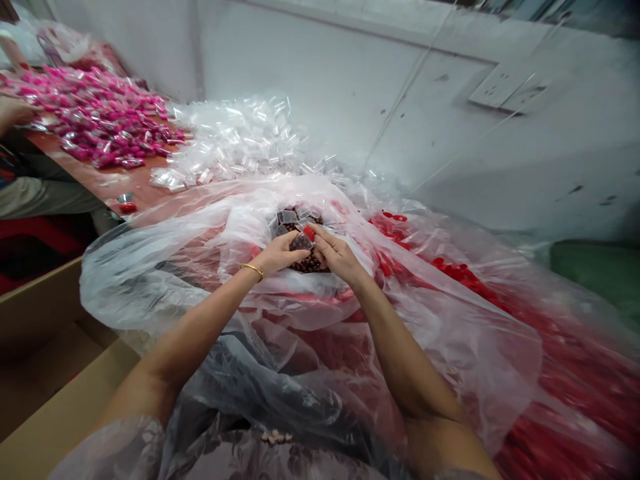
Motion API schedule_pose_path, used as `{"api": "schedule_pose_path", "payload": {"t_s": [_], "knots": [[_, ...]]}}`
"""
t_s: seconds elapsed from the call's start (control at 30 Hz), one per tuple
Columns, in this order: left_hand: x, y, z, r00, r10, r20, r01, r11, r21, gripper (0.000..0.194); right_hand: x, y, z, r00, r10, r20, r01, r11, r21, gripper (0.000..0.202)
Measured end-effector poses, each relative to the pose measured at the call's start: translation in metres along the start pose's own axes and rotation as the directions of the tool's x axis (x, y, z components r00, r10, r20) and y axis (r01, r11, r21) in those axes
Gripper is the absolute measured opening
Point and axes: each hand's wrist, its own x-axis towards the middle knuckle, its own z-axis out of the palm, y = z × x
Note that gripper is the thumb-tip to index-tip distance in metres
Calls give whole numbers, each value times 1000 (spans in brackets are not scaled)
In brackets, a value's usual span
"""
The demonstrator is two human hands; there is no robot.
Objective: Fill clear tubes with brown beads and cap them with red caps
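Over an opened clear plastic bag (pixel 235 227) of small dark brown beads (pixel 306 265), my two hands meet. Thumb and fingers of my left hand (pixel 280 255) are closed on a small clear container (pixel 300 243), with dark beads showing in or behind it. My right hand (pixel 336 255) pinches a small red cap (pixel 309 233) at the container's upper right end. Whether the cap is seated on it I cannot tell. Another clear container (pixel 287 217) lies on the beads just beyond my fingers.
Many clear empty containers (pixel 245 137) are heaped behind the bag. Pink wrapped pieces (pixel 110 120) cover the table's left, near another person's hand (pixel 15 110). Red pieces (pixel 460 273) lie in plastic at right. A cardboard box (pixel 65 387) stands at lower left; a wall (pixel 320 73) rises behind.
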Motion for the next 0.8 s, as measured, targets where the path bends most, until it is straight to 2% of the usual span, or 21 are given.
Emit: {"api": "schedule_pose_path", "payload": {"t_s": [0.1,0.27,0.5,0.67,0.8], "knots": [[0,1,1,1000,-24,-6,24,998,-63,31,-4,2,3,995,55,78,-60,996,61,57],[1,1,2,998,-65,-11,63,989,-132,32,-12,10,8,1000,-18,-4,18,1000,20,53],[1,2,1,993,-116,29,119,983,-142,28,-15,8,14,999,-35,14,36,999,-8,55],[-1,4,-2,992,-128,2,127,989,-81,23,-16,1,18,998,1,65,-5,998,57,59],[-2,3,-1,993,-121,11,121,990,-72,22,-18,-3,21,993,73,93,-90,977,194,64]]}}
